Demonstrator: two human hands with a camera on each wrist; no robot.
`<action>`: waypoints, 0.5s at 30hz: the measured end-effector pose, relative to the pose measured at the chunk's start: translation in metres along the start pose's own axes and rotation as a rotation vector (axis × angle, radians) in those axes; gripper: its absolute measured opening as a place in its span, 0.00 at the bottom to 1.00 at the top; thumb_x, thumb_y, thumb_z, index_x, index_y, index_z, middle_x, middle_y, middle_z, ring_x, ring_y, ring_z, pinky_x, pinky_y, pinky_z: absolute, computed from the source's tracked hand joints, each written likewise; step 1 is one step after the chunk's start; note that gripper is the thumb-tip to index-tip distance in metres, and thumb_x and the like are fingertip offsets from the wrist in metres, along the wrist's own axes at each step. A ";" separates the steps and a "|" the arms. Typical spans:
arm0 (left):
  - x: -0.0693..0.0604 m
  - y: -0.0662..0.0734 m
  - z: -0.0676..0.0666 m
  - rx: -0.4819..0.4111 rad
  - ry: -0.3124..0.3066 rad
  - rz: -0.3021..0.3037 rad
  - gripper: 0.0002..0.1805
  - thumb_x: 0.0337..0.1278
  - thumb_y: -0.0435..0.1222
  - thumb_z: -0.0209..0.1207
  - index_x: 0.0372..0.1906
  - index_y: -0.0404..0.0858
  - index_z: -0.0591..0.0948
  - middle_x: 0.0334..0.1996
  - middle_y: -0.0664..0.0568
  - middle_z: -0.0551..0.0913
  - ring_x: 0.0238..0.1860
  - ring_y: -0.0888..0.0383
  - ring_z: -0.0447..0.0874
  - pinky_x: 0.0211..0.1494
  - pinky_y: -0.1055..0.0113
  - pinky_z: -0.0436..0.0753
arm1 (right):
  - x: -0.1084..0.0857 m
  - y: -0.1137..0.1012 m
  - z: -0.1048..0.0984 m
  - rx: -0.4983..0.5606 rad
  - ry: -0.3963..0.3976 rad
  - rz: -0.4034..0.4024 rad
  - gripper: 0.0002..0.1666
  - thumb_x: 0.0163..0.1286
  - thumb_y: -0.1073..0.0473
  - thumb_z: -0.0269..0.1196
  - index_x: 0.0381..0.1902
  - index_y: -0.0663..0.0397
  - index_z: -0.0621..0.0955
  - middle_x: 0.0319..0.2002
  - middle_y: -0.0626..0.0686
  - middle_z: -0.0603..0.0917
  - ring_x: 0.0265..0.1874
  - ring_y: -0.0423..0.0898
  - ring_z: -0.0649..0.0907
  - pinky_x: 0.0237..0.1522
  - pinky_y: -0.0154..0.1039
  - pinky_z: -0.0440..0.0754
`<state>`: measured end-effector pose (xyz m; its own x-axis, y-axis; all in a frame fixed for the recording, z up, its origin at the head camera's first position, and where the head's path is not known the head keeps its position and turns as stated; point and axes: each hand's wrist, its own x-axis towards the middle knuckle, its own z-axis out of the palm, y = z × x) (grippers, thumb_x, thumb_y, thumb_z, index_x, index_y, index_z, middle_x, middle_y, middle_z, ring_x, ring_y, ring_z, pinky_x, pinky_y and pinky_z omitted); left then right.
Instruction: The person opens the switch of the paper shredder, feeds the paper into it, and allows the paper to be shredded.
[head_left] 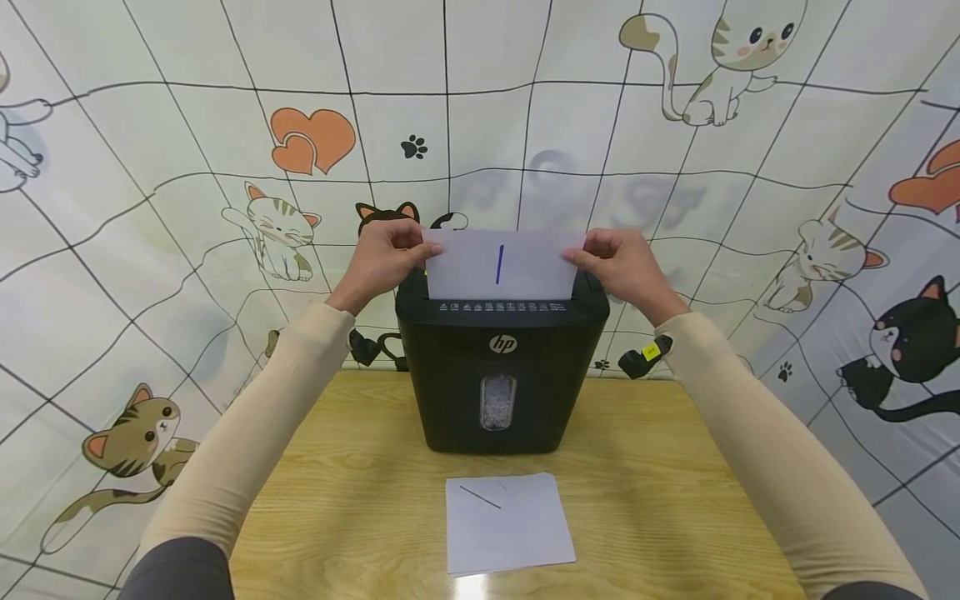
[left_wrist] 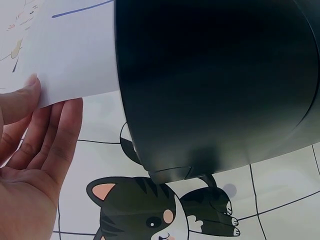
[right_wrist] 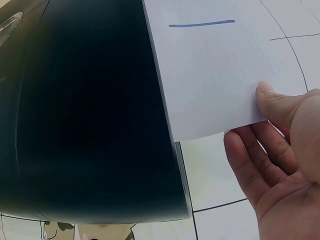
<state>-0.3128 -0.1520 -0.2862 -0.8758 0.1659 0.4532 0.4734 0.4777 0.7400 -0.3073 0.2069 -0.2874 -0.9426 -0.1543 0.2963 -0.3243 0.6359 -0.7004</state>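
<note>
A sheet of white paper (head_left: 465,267) with one blue pen stroke stands upright, its lower edge hidden inside the top slot of a black HP paper shredder (head_left: 450,375). My left hand (head_left: 384,260) pinches the sheet's upper left corner between thumb and fingers. At the upper right corner, my right hand (head_left: 621,265) pinches it the same way. Both wrist views show the thumb on the marked face of the paper (left_wrist: 80,55) and the fingers behind it. Through the shredder's front window (head_left: 498,403), pale shredded bits show.
A small stack of white paper (head_left: 510,533), its top sheet bearing a dark line, lies on the wooden table (head_left: 337,483) in front of the shredder. Behind hangs a white grid cloth (head_left: 480,125) printed with cats and hearts. A wrist camera is strapped to each arm.
</note>
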 end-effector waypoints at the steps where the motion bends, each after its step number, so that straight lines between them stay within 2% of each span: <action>1: 0.000 0.000 0.000 0.001 0.001 0.004 0.10 0.60 0.41 0.72 0.34 0.38 0.86 0.28 0.42 0.89 0.33 0.42 0.86 0.41 0.65 0.77 | 0.000 0.000 0.000 0.003 -0.003 0.002 0.25 0.68 0.37 0.67 0.40 0.54 0.86 0.40 0.61 0.88 0.41 0.53 0.80 0.45 0.44 0.72; 7: -0.001 0.000 0.000 0.001 0.007 0.032 0.09 0.60 0.39 0.72 0.34 0.38 0.86 0.30 0.43 0.90 0.33 0.41 0.87 0.38 0.66 0.77 | -0.002 0.000 0.000 0.014 -0.003 0.005 0.25 0.68 0.37 0.68 0.41 0.54 0.86 0.40 0.60 0.89 0.41 0.52 0.81 0.46 0.44 0.72; 15: -0.002 0.000 -0.001 0.021 0.015 0.024 0.09 0.60 0.41 0.72 0.35 0.39 0.86 0.29 0.45 0.89 0.32 0.46 0.87 0.34 0.67 0.74 | -0.003 -0.002 0.001 0.004 -0.009 0.012 0.24 0.69 0.38 0.67 0.41 0.54 0.86 0.41 0.60 0.89 0.42 0.51 0.81 0.47 0.45 0.72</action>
<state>-0.3114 -0.1533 -0.2864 -0.8625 0.1645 0.4786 0.4923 0.4919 0.7181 -0.3038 0.2057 -0.2873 -0.9472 -0.1530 0.2819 -0.3128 0.6348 -0.7065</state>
